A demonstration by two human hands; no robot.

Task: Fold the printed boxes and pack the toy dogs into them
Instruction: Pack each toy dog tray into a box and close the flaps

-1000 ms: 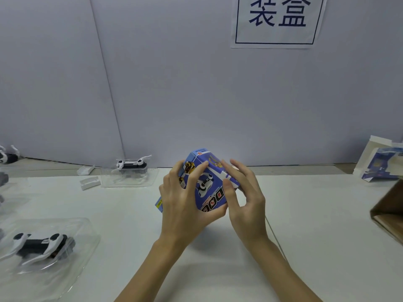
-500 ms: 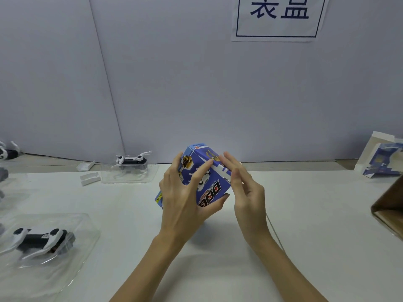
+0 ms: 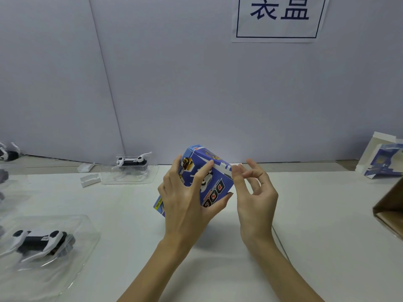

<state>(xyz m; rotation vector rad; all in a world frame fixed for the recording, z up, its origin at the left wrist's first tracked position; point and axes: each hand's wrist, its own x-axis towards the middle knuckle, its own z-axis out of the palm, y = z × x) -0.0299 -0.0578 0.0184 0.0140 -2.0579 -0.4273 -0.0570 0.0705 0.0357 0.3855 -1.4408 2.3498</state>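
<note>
Currently: box [image 3: 209, 182] folded, gripped by left hand [image 3: 185, 201] | right hand [image 3: 255, 197] loose beside flap, holding nothing | toy dogs [image 3: 41, 240] unpacked on tabletop [image 3: 305, 214].

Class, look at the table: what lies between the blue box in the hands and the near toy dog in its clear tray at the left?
Nothing: in the head view only bare table separates box from dog.
</note>
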